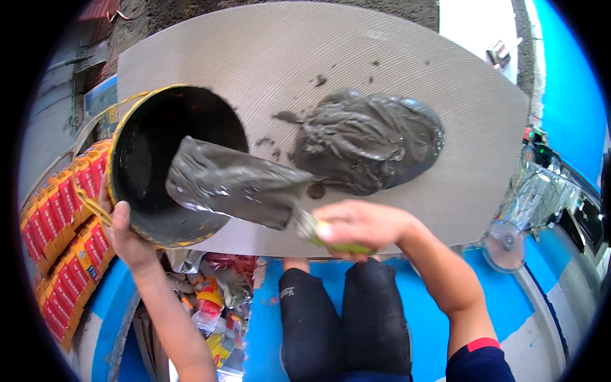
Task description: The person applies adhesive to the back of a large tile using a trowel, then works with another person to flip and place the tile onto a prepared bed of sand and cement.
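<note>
My left hand (132,240) grips the lower left rim of a black bucket (141,159) with a yellow edge. The bucket is tipped over the tile, its mouth toward me. In my right hand (369,226) is a trowel (307,226) by its green handle. Wet grey mortar (235,181) covers the trowel's blade, and its far end reaches into the bucket's mouth. To the right of the bucket, a big heap of mortar (369,140) lies on a large grey tile (254,41) with a finely ridged face. Small mortar splashes dot the tile around the heap.
Stacked red and yellow packages (70,235) stand at the left. Wrappers and bags (213,305) lie below the bucket. A clear round lid or container (505,245) and plastic-wrapped goods (534,191) are at the right. The floor by my legs is blue (458,331).
</note>
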Tool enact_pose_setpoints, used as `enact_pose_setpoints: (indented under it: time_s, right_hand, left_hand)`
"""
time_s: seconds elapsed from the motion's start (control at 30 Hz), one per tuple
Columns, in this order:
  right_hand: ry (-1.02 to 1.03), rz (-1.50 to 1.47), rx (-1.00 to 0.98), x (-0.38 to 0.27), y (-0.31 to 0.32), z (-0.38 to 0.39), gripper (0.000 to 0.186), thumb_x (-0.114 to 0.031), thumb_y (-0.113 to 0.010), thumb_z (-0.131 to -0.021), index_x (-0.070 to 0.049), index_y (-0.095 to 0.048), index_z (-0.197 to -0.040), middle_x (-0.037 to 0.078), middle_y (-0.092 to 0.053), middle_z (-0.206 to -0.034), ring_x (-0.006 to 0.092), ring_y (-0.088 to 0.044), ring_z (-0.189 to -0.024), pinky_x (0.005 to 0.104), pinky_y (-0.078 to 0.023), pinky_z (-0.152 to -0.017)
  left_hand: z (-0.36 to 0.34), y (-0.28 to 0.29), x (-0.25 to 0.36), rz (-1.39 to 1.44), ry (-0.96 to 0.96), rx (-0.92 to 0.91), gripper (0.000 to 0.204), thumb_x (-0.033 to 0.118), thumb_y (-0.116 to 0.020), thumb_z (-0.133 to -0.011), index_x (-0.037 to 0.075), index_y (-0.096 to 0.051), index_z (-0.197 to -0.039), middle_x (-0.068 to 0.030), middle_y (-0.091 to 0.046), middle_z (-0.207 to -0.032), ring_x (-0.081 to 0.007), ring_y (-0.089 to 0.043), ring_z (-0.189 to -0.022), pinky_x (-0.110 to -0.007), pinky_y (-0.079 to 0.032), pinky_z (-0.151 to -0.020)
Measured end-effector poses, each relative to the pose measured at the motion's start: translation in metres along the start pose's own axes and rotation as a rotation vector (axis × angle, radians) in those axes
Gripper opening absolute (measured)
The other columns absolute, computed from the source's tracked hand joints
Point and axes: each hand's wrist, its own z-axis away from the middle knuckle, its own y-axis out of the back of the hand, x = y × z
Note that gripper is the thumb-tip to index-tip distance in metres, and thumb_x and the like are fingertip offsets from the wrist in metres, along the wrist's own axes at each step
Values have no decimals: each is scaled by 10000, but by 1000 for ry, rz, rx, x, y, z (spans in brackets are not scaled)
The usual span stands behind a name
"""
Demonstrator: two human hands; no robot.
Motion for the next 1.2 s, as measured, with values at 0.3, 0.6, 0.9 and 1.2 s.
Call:
enact_pose_setpoints:
  time_s: [0.3,0.6,0.9,1.2]
  right_hand:
    - [-204,997,943,154,4,90,302,-276,-744,-715,-46,-625,-870,184,-637,-727,396,-638,-696,477,-511,-632]
    - [-55,905,1218,198,12,89,316,-256,-743,-666,-62,-649,-897,184,-644,-718,405,-632,-674,483,-515,-615]
    - [-71,869,1280,201,41,104,279,-235,-716,-694,-47,-617,-875,219,-652,-762,434,-631,-744,510,-512,-679]
    - [-293,992,1292,191,48,89,335,-216,-718,-700,-69,-614,-983,226,-664,-831,433,-634,-813,503,-510,-716]
  left_hand:
    - [-7,6,-2,-28,35,-14,685,270,-630,-821,-17,-380,-1390,-168,-519,-1310,-244,-510,-1228,-359,-394,-1073]
    - [-5,18,2,95,36,81,541,272,-631,-869,25,-437,-1310,-128,-534,-1290,-229,-518,-1209,-363,-407,-1043]
    - [18,34,-6,62,112,201,497,297,-654,-858,35,-513,-1257,-93,-594,-1192,-207,-564,-1112,-362,-439,-986]
    - [34,47,-18,122,48,338,533,263,-728,-819,50,-510,-1256,-11,-554,-1078,-117,-519,-1014,-293,-430,-901]
